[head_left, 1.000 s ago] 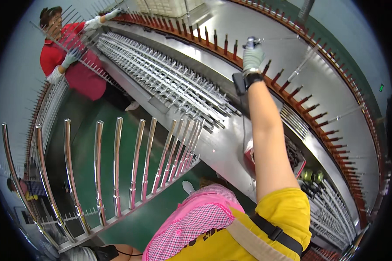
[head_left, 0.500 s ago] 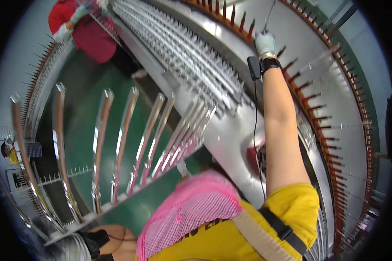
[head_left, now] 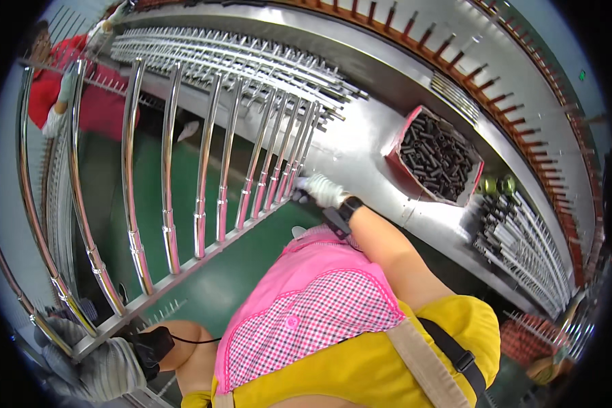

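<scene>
While the metal bench (head_left: 367,139) is spanning from 10 round to 4 o'clock, the brown peg rail (head_left: 455,74) is curving along its outer side, 12 to 4, pegs standing in one spaced row. A co-worker (head_left: 105,109) in red is standing at 10 o'clock, partly behind the tubes. A heap of silver racks (head_left: 238,58) is lying at 11 on the bench, roughly parallel, presumably so they're nesting. The rack bar (head_left: 190,268) is slanting from 8 o'clock to near centre, in front of the person; its row of chromed tubes (head_left: 168,163) is pointing up toward 9–11 o'clock, each apparently sitting on a prong and staying spaced, likely so surfaces aren't rubbing. A smaller rack bundle (head_left: 523,255) is lying at 3–4 o'clock. A red box (head_left: 398,168) is sitting at 2, probably keeping small parts within reach. The left hand (head_left: 105,367), gloved, is gripping the bar's near end at 8 o'clock, some fingers hidden; the right hand (head_left: 323,192), gloved, is bending its fingers at the far end by centre, seemingly touching; can't tell if it's gripping. Holding both ends is probably keeping the long bar from tipping. Black sleeves (head_left: 438,160) are filling the box loosely.
</scene>
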Demonstrator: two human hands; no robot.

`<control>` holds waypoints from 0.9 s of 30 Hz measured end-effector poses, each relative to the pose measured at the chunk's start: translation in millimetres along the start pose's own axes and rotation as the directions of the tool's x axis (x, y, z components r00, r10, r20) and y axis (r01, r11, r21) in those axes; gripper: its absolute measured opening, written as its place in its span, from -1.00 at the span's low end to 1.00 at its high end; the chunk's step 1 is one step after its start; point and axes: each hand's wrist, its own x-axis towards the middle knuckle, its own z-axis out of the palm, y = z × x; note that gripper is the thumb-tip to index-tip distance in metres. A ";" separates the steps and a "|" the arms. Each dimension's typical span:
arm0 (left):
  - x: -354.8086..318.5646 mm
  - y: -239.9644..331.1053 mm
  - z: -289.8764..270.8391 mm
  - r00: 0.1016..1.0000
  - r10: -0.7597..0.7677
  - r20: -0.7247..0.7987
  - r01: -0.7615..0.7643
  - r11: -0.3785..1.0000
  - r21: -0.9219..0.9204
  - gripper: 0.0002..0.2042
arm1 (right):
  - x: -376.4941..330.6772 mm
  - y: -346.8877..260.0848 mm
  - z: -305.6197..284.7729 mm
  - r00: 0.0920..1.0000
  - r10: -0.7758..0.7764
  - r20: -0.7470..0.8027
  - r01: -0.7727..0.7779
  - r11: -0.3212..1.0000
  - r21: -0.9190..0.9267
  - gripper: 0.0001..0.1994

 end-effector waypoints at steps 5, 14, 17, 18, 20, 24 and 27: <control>-24.2 -30.6 115.9 0.872 0.216 -0.439 -0.247 0.969 -0.014 -0.90 | 16.3 -14.2 -22.7 0.958 -0.177 -0.224 0.198 0.977 0.075 -0.76; -8.3 -28.2 136.5 0.939 0.189 -0.288 -0.286 0.894 -0.346 -0.88 | -10.2 -24.9 19.0 0.993 -0.118 -0.016 0.117 0.990 -0.073 -0.78; -3.8 -39.4 157.0 0.922 0.222 -0.317 -0.323 0.893 -0.313 -0.89 | 24.4 -57.0 -53.4 0.759 -0.584 -0.287 0.473 0.798 -0.374 -0.70; -2.3 -42.2 163.6 0.897 0.282 -0.340 -0.372 0.897 -0.239 -0.90 | 33.9 -78.6 -95.4 0.662 -0.460 -0.592 0.550 0.834 -0.033 -0.77; -0.6 -43.4 162.7 0.901 0.279 -0.333 -0.365 0.901 -0.232 -0.90 | -9.5 -178.8 -161.2 0.087 -0.689 -0.720 0.826 0.454 -0.335 -0.94; -1.2 -37.2 160.0 0.936 0.229 -0.267 -0.306 0.905 -0.295 -0.92 | -61.4 -265.1 -252.1 -0.161 -0.600 -0.783 0.516 0.625 -0.585 -0.83; -1.5 -34.9 159.9 0.950 0.206 -0.234 -0.272 0.916 -0.296 -0.92 | -55.4 -277.2 -258.3 -0.149 -0.803 -0.578 -0.251 0.596 -0.763 -0.77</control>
